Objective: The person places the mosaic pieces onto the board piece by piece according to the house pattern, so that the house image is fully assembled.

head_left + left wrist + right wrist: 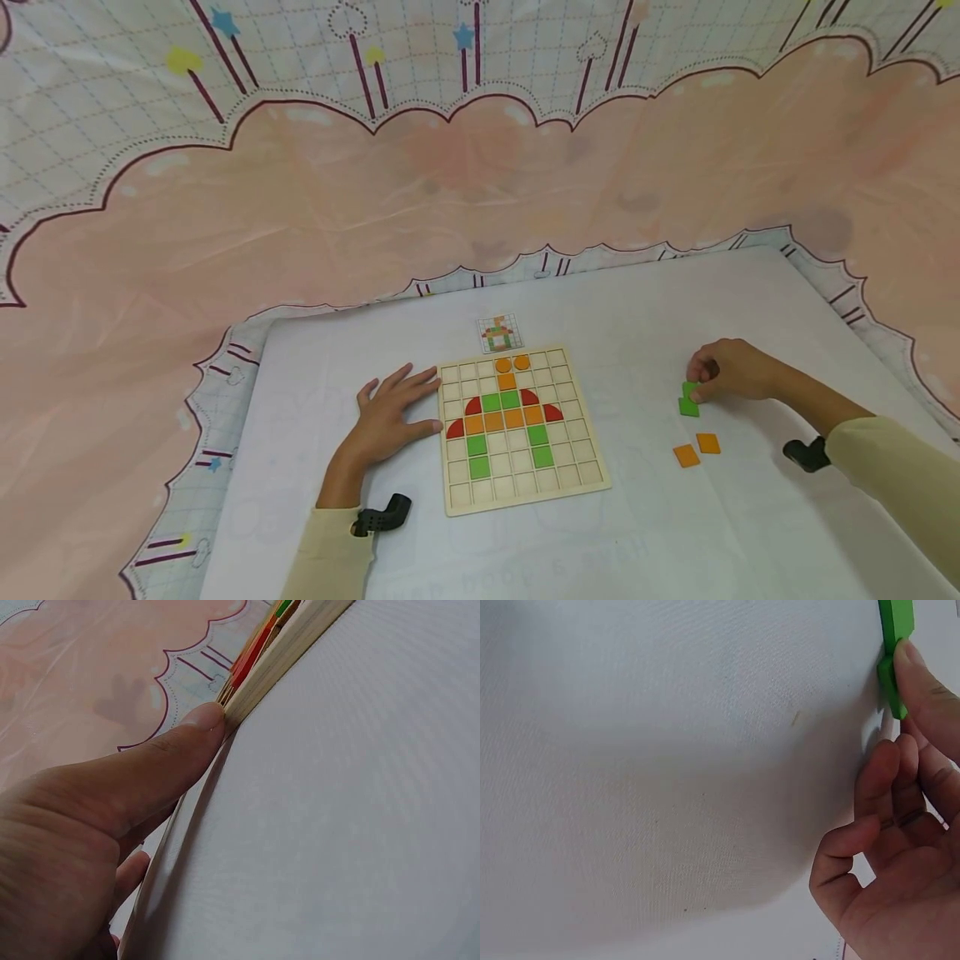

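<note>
My left hand [386, 421] lies with fingers spread at the left side of a wooden grid board [517, 482]. In the left wrist view its thumb [169, 769] touches the board's edge. Set into the board are orange round tiles [503, 365], orange squares [507, 381], green squares [542, 456] and red quarter-round tiles [552, 412]. Off to the right, my right hand [738, 371] pinches a green square tile [890, 684] between thumb and fingers, the index finger partly hidden. Another green square tile [688, 407] lies against it, partly overlapping in view.
Two orange square tiles [708, 443] rest on the white table [585, 550], nearer than the green ones. A small pattern card [498, 333] lies just beyond the board's far edge. A patterned pink cloth [450, 192] hangs behind the table.
</note>
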